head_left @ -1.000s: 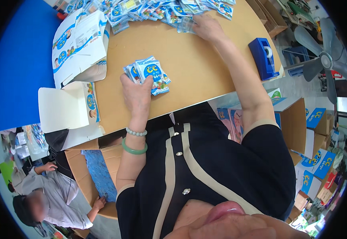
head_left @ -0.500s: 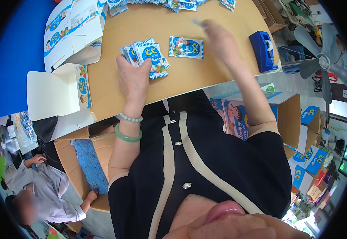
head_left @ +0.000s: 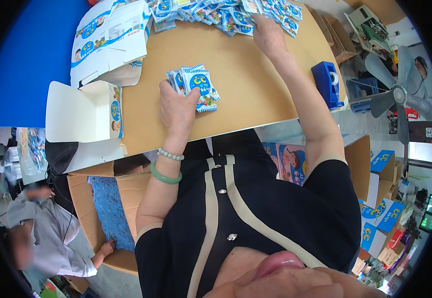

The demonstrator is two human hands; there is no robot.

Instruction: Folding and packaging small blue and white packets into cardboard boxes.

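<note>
My left hand (head_left: 177, 107) is closed around a small stack of blue-and-white candy packets (head_left: 199, 84), thumb on top, resting on the tan table. Fruit pictures and a yellow figure decorate the uppermost packet. Farther off to the right, my right hand (head_left: 269, 37) reaches to the near edge of a loose heap of similar packets (head_left: 226, 17). Its fingers are curled at the heap, and whatever lies between the fingertips is hard to make out.
An open white box (head_left: 79, 111) stands at the table's left edge, flattened printed cartons (head_left: 109, 42) behind it. A blue tape dispenser (head_left: 326, 84) sits on the right edge. Below left is a cardboard box (head_left: 84, 213) with blue material and another person's hand (head_left: 107, 247). A fan (head_left: 398, 93) stands right.
My right hand has moved away from me to the heap. The single packet that lay beside the stack is gone from that spot. My left hand still holds its stack. The view has shifted.
</note>
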